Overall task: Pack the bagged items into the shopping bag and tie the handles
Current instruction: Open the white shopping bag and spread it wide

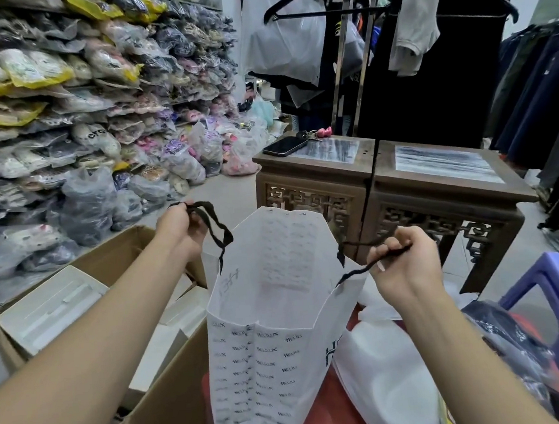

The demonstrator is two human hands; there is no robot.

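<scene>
- Shopping bag: white, printed with small dark lettering, held upright at frame centre with its mouth spread wide open; its base sits low at 6 o'clock, over a red surface.
- Left hand: at 10 o'clock of the bag mouth, fingers curled round the left black handle, lifting its loop up and outward.
- Right hand: at 3 o'clock of the bag mouth, thumb and curled fingers pinching the right black handle, which is drawn taut away from the rim.
- Bagged items: a white plastic-wrapped bundle touches the bag's lower right side at 4 o'clock; a dark item in clear plastic lies just beyond it.
- Cardboard box: open, at 8 o'clock of the bag, holding flat white cartons.
- Carved wooden tables: two side by side at 1 o'clock; a phone lies on the left one.
- Purple stool: at 3 o'clock, near the frame edge.
- Stacked bagged goods: fill the wall from 9 to 11 o'clock.
</scene>
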